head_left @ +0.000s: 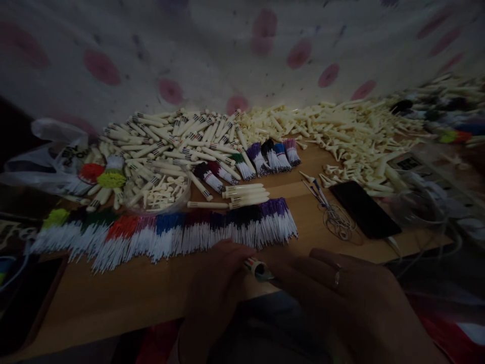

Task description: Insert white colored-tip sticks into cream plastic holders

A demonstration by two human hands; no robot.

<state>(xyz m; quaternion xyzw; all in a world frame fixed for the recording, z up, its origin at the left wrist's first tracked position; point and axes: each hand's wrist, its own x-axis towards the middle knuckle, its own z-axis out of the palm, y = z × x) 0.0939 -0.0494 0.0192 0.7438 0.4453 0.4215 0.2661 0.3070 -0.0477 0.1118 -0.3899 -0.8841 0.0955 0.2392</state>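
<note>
My left hand (pixel 222 288) is closed around a cream multi-colour pen barrel (pixel 258 269), whose open round end faces me and to the right. Dark marks show on the side of the barrel. My right hand (pixel 348 293), with a ring on one finger, has its fingertips together right at that open end. A small pale piece shows there, but I cannot make out what it is. Just beyond my hands lies a long row of pen refills (pixel 170 237), white with tips grouped by colour. Several cream barrels (pixel 246 193) lie behind the row.
A pile of marked barrels (pixel 170 131) and loose cream parts (pixel 341 126) fill the back. A clear tub of small parts (pixel 166 194) stands left of centre. Bundled refills (pixel 261 159) lie behind. A black phone (pixel 364 208) and coiled cord (pixel 339 222) are at right.
</note>
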